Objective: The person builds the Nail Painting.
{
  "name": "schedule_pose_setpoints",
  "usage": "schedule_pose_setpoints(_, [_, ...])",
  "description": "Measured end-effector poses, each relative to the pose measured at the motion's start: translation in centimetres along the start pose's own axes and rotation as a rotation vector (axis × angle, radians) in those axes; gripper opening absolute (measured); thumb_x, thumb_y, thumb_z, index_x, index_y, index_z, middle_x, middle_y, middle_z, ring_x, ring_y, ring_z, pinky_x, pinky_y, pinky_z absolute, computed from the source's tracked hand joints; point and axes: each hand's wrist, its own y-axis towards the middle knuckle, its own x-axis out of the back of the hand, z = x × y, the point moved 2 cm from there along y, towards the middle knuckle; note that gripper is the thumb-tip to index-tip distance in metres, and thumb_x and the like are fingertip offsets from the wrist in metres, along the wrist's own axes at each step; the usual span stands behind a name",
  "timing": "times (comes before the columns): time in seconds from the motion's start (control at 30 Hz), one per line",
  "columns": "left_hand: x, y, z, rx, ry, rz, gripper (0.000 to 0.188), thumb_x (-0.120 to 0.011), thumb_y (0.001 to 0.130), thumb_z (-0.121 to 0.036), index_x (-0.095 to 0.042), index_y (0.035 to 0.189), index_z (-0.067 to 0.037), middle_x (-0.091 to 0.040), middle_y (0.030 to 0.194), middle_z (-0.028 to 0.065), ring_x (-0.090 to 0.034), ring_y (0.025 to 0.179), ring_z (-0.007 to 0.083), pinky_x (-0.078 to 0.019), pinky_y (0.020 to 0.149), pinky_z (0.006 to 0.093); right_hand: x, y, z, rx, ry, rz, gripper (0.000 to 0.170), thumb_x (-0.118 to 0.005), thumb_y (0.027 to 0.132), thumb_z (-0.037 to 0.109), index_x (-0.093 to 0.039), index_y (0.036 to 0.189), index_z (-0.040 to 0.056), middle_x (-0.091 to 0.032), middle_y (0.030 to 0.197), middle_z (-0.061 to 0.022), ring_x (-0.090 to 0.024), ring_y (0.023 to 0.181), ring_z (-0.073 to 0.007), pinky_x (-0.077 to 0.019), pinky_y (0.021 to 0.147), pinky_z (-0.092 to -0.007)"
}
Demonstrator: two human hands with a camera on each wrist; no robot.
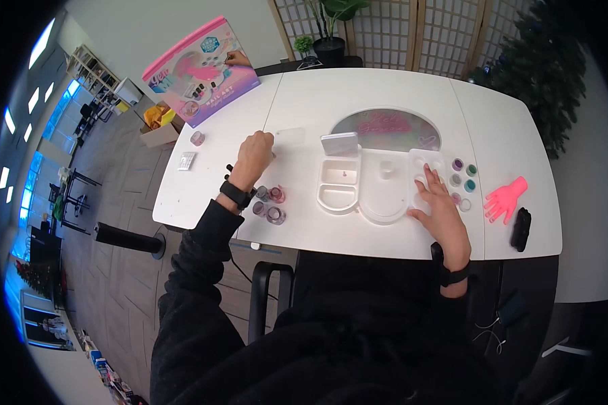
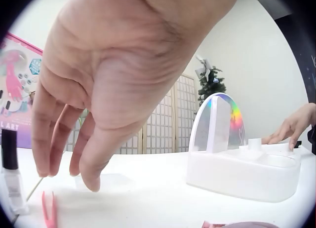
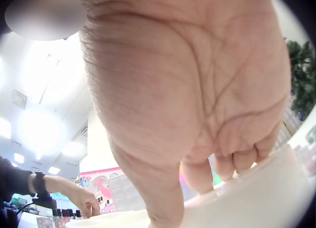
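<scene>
Fingers spread, my right hand [image 1: 444, 210] rests on the one white vanity tray [image 1: 385, 220] on the table [image 1: 304, 233]. My left hand [image 1: 252, 158] hangs open near one clear sheet [image 1: 291, 136]. Six small pots [image 1: 469, 185] sit right of the tray, four jars [image 1: 275, 215] left.

Box [image 1: 206, 77] behind bottles [image 1: 275, 214], panel [image 1: 385, 128] behind tray [image 1: 378, 196]

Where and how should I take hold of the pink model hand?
The pink model hand is likely best taken by its wrist, from above, grip across the sides: that narrow far end lies clear of the splayed fingers.
</scene>
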Motion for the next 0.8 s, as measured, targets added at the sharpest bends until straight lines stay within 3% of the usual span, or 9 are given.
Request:
schedule_pose_setpoints(0.07, [0.2,0.1,-0.3,0.001,-0.006,0.031,0.020,-0.082,0.076,-0.003,-0.070,0.089,0.005,-0.071,0.082,0.0241,-0.074,0.075,0.0404,-0.0602,0.068,0.0450,0.0,0.0,0.1,-0.003,-0.014,0.003,0.067,-0.086,0.081,0.015,-0.062,0.141,-0.0038,-0.031,0.171,-0.0179,-0.032,0.158,-0.0352,-0.0308,0.128,-0.0430])
schedule_pose_setpoints(0.17, [-0.8,0.4,0.2,0.186,-0.303,0.263,0.018,-0.079,0.076,-0.001,-0.070,0.091,0.005,-0.071,0.084,0.0230,-0.074,0.078,0.0409,-0.0599,0.069,0.0453,0.1,0.0,0.2,-0.006,0.001,-0.001,0.068,-0.087,0.081,0.015,-0.062,0.141,-0.0041,-0.032,0.171,-0.0188,-0.031,0.158,-0.0356,-0.0306,0.128,-0.0431])
schedule_pose_setpoints(0.27, [-1.7,1.0,-0.2,0.005,-0.248,0.207,0.018,-0.076,0.075,0.005,-0.076,0.093,0.002,-0.072,0.092,0.0196,-0.073,0.082,0.0341,-0.0580,0.072,0.0422,0.1,-0.1,0.4,-0.003,0.011,-0.012,0.067,-0.086,0.081,0.015,-0.062,0.141,-0.0042,-0.031,0.171,-0.0193,-0.031,0.158,-0.0361,-0.0304,0.128,-0.0434])
schedule_pose_setpoints(0.33, [-1.3,1.7,-1.1,-0.046,-0.297,0.479,0.020,-0.067,0.076,0.011,-0.076,0.092,0.002,-0.072,0.091,0.0176,-0.072,0.080,0.0303,-0.0573,0.068,0.0396,-0.2,0.1,-0.2,-0.012,0.018,0.003,0.068,-0.086,0.082,0.015,-0.061,0.143,-0.0036,-0.030,0.172,-0.0167,-0.029,0.159,-0.0366,-0.0300,0.128,-0.0440])
schedule_pose_setpoints(0.37, [-0.8,1.9,-1.6,-0.051,-0.295,0.476,0.020,-0.067,0.076,0.011,-0.076,0.092,0.002,-0.072,0.091,0.0176,-0.072,0.080,0.0303,-0.0573,0.068,0.0396,-0.3,0.2,-0.4,-0.019,0.029,0.024,0.069,-0.085,0.083,0.015,-0.060,0.144,-0.0030,-0.028,0.174,-0.0142,-0.027,0.160,-0.0371,-0.0297,0.128,-0.0447])
schedule_pose_setpoints(0.43, [0.8,1.7,-2.9,-0.155,-0.350,0.239,0.026,-0.061,0.078,0.014,-0.077,0.096,0.002,-0.069,0.084,0.0148,-0.070,0.075,0.0267,-0.0567,0.067,0.0365,-0.3,0.1,-0.4,-0.020,0.035,0.018,0.068,-0.085,0.083,0.015,-0.060,0.144,-0.0031,-0.028,0.174,-0.0144,-0.027,0.160,-0.0378,-0.0298,0.128,-0.0445])
schedule_pose_setpoints(0.53, [3.6,1.9,-5.7,-0.111,-0.503,0.151,0.029,-0.055,0.082,0.013,-0.077,0.099,0.003,-0.068,0.084,0.0146,-0.066,0.072,0.0239,-0.0545,0.066,0.0344,-0.3,0.0,-0.2,-0.021,0.037,0.012,0.068,-0.085,0.083,0.015,-0.060,0.144,-0.0035,-0.028,0.173,-0.0151,-0.026,0.159,-0.0389,-0.0298,0.128,-0.0444])
schedule_pose_setpoints(0.63, [4.4,2.3,-6.9,0.034,-0.636,0.176,0.033,-0.050,0.086,0.013,-0.077,0.101,0.003,-0.067,0.088,0.0136,-0.063,0.071,0.0211,-0.0527,0.067,0.0335,-0.4,0.1,-0.2,-0.004,0.012,-0.002,0.067,-0.085,0.082,0.014,-0.061,0.142,-0.0041,-0.030,0.172,-0.0176,-0.028,0.159,-0.0384,-0.0299,0.128,-0.0448])
schedule_pose_setpoints(0.8, [4.5,3.0,-7.7,-0.031,-0.662,0.124,0.035,-0.048,0.091,0.012,-0.075,0.111,0.003,-0.067,0.091,0.0107,-0.064,0.075,0.0181,-0.0521,0.070,0.0323,-0.4,0.0,-0.3,0.011,0.009,-0.024,0.067,-0.086,0.081,0.014,-0.062,0.141,-0.0045,-0.031,0.171,-0.0192,-0.031,0.158,-0.0371,-0.0297,0.128,-0.0453])
